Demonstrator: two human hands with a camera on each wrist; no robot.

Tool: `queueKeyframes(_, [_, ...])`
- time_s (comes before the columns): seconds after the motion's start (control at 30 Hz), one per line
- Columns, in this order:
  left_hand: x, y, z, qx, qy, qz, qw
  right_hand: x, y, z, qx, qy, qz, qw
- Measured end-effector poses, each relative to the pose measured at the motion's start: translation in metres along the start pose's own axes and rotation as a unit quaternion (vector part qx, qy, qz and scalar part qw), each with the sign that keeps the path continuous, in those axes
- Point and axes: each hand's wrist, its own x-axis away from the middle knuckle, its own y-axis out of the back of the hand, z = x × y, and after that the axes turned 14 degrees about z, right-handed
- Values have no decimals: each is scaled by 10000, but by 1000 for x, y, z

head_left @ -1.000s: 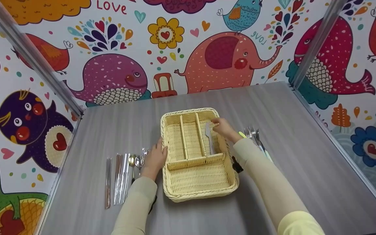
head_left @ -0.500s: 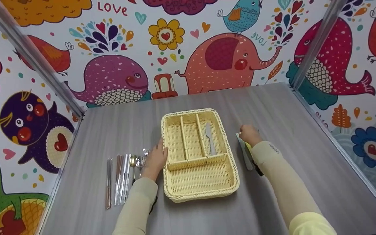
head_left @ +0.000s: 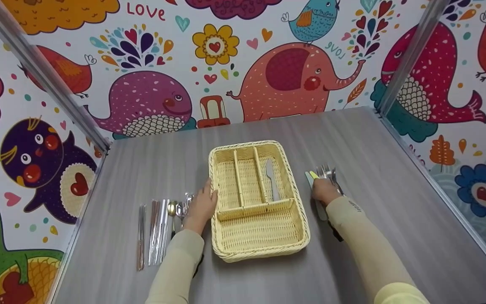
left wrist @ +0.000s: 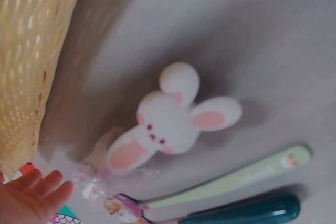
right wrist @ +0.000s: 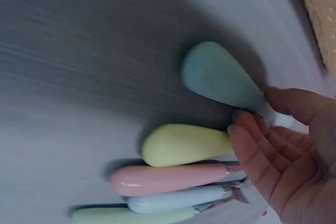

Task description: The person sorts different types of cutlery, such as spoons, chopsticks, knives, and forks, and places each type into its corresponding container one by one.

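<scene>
Moved right hand [head_left: 325, 191] out of wicker basket [head_left: 255, 228]; now pinching teal-handled knife [right wrist: 223, 74] just right of it, pointing blade-first forward, running lengthwise roughly parallel; resting relaxed left hand [head_left: 202, 205] against basket's left side.

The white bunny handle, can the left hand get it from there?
Probably yes: the left hand is close, at the basket, and nothing covers the ears and face of the white bunny handle.
</scene>
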Motion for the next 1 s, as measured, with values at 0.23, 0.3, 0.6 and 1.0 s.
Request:
queueKeyframes(0.23, [-1,0,0,-17,-11,-104,9999,-1,-7,5,-50,-137,-300,9994])
queueKeyframes(0.3, [-1,0,0,-12,-9,-113,9999,-1,-9,7,-56,-221,-321,9992])
queueKeyframes(0.6, [-2,-1,0,115,30,-140,9998,3,-22,7,101,-264,-854,9959])
queueKeyframes(1.0, [0,-4,2,140,28,-211,9997,20,-12,12,-1016,233,-1279,9863])
